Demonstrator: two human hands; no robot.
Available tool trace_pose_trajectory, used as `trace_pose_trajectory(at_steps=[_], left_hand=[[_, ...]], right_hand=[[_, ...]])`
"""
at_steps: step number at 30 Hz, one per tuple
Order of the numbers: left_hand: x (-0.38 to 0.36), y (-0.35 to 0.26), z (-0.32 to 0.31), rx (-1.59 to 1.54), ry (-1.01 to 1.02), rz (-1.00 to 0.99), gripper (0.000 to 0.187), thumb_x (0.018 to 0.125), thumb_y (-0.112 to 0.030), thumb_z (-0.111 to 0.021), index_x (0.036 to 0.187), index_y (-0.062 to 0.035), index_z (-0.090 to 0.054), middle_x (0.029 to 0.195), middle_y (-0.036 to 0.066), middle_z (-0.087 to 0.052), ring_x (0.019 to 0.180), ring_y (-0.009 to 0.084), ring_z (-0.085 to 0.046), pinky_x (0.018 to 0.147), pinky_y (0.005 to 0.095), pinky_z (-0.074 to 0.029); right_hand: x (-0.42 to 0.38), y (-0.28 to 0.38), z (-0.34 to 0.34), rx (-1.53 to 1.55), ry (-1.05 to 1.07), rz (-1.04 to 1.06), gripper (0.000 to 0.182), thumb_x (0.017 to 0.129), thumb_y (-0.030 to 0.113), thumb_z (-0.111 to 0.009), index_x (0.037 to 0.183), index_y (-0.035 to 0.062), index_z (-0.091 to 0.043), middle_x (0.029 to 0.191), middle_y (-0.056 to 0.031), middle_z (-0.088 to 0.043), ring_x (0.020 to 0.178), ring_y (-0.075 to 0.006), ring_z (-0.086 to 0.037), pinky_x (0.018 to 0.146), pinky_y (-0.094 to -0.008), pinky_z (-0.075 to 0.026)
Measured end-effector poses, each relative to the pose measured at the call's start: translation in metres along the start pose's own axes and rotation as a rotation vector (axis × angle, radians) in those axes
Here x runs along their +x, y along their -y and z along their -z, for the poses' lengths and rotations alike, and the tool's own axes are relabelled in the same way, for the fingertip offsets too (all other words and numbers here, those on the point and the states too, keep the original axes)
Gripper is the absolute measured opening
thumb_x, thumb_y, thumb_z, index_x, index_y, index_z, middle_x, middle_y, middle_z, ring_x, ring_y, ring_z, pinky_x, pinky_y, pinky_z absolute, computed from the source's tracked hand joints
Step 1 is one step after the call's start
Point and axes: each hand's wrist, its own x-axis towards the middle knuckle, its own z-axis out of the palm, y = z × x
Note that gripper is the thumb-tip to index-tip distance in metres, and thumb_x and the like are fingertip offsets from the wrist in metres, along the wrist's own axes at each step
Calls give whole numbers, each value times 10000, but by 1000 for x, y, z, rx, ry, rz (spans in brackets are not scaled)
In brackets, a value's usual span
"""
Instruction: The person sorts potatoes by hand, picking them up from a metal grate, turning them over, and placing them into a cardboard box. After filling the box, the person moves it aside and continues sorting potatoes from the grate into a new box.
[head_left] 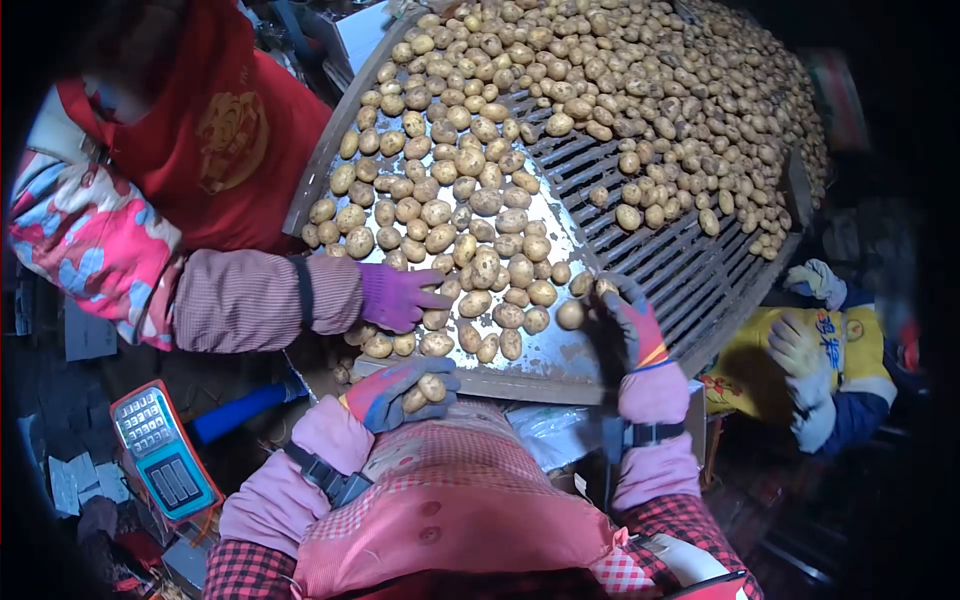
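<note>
A slatted sorting table [680, 275] slopes toward me, heaped with small yellow potatoes [560, 90]. My left hand [400, 392], in a dark glove with red and blue trim, curls around two potatoes [424, 392] just below the table's near edge. Over at the metal lip, my right hand [628, 318], gloved the same way, touches a single potato [570, 314] with its fingertips. Pink sleeves and a checked pink apron cover my arms and front.
A person in a red apron stands on the left; their purple-gloved hand [398, 296] rests among the potatoes. Another person's white-gloved hands [806, 330] hold a yellow sack [760, 360] on the right. A blue scale display [160, 455] sits low left.
</note>
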Motion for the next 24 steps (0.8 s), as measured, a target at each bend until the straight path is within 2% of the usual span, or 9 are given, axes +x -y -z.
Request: trace_pose_trajectory(at_steps=[1,4,8,9,10,12,15,18,24], left_hand=[[5,3,3,96,-23,19,557,1007,-443,-366,1383,-34,-396,1334,137,-508,1220,262,-516,1002,429,-448],[16,7,-1,-158,-65,99,559,1006,-465,-350,1384,-57,-394,1329,131,-512,1222,265,-514,1016,428,-438],[27,27,5,-18,52,-69,582,998,-487,-345,1391,-58,-374,1349,159,-491,1230,282,-508,1023,444,-430],[26,33,19,-542,289,-35,589,995,-478,-351,1401,-51,-366,1370,190,-466,1245,318,-487,1019,464,-432],[21,33,17,-552,285,-43,589,995,-478,-351,1401,-51,-366,1370,190,-466,1245,318,-487,1019,464,-432],[5,27,11,-714,-77,55,581,992,-456,-362,1408,-49,-367,1373,213,-456,1246,351,-473,1011,478,-436],[-7,32,19,-739,-67,29,577,987,-445,-376,1405,-47,-380,1389,228,-438,1261,382,-447,1016,494,-425],[-19,36,23,-732,-82,-27,572,989,-445,-372,1394,-41,-389,1387,225,-439,1269,376,-435,1026,493,-411],[-30,49,34,-690,-31,-146,584,993,-439,-332,1431,-53,-314,1417,171,-429,1301,287,-420,1100,500,-317]], right_hand=[[-19,3,-22,45,-56,-63,417,817,191,-723,1172,29,-576,963,-52,-629,816,-97,-561,724,-244,-479],[-51,-21,-75,-127,25,-198,411,827,221,-716,1176,51,-578,1025,-59,-629,872,-133,-592,783,-274,-499],[-75,-54,-144,-706,473,342,530,822,249,-700,1297,84,-531,1202,-129,-589,1165,-264,-545,1026,-385,-406],[-74,-53,-143,-748,438,370,547,817,246,-702,1319,117,-529,1225,-177,-567,1223,-292,-500,1063,-392,-364],[-63,-62,-134,-684,278,286,471,824,246,-691,1264,125,-575,1204,-176,-581,1160,-298,-544,1017,-384,-407],[-26,-55,-105,-1087,113,608,341,819,181,-651,1155,128,-623,1148,-122,-619,1026,-311,-602,901,-400,-480],[10,-51,-79,-1706,357,539,371,849,168,-571,1218,201,-565,1291,-61,-538,1115,-270,-556,886,-384,-483],[37,-51,-88,-2010,457,416,357,856,175,-559,1210,212,-579,1202,-63,-564,1112,-266,-561,863,-396,-486],[42,-47,-110,-2116,388,16,377,896,184,-510,1262,266,-556,1194,-149,-557,1053,-299,-615,804,-407,-510]])
